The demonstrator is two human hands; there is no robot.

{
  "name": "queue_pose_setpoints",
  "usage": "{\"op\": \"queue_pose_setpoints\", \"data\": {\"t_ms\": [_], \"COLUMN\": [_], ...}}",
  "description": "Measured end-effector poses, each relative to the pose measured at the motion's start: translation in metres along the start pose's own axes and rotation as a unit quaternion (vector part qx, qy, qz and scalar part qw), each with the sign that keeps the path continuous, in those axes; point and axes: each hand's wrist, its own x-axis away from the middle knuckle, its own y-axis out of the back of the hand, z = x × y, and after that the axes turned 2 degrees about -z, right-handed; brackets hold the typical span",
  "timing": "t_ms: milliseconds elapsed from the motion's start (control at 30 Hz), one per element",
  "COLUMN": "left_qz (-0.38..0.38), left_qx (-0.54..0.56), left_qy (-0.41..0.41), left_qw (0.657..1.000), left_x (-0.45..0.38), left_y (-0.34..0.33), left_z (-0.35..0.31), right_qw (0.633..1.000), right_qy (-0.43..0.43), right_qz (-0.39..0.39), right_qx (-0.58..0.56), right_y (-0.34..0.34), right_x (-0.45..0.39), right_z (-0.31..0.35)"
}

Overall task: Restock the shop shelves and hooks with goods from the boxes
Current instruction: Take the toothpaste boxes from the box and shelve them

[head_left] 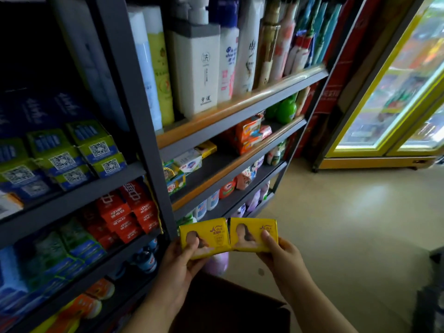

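I hold two flat yellow soap packs side by side in front of the shelving. My left hand (182, 263) grips the left yellow pack (204, 233), thumb on its face. My right hand (280, 254) grips the right yellow pack (252, 233) the same way. Both packs hover just right of the dark shelf upright (134, 104), below the soap shelf (223, 164), where one similar yellow pack (208, 147) lies beside white and orange soap boxes. A dark brown box (228, 306) sits under my forearms.
Shampoo bottles (209, 61) fill the upper shelf. Toothpaste boxes (125, 212) and green-blue packs (60, 155) fill the left bay. A yellow-framed glass fridge (394, 97) stands at the right, with bare pale floor (348, 224) in front of it.
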Motion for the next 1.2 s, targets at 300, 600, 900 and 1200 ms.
{"op": "queue_pose_setpoints", "data": {"t_ms": [300,600,900,1200], "left_qz": [-0.1,-0.188,-0.172,-0.236], "left_qx": [0.044,0.096,0.046,0.038], "left_qy": [-0.045,-0.076,-0.099,-0.115], "left_qw": [0.993,0.975,0.979,0.964], "left_x": [0.016,0.061,0.066,-0.05], "left_y": [-0.067,-0.102,-0.092,-0.123], "left_z": [0.02,0.046,0.034,0.035], "right_qw": [0.992,0.974,0.971,0.911], "right_qy": [-0.04,-0.056,-0.008,0.108], "right_qz": [0.118,0.181,0.177,0.252], "right_qx": [0.038,0.123,0.16,0.307], "right_y": [0.059,0.093,0.059,0.002], "right_x": [-0.038,-0.061,-0.082,-0.209], "right_z": [0.052,0.095,0.09,0.12]}}
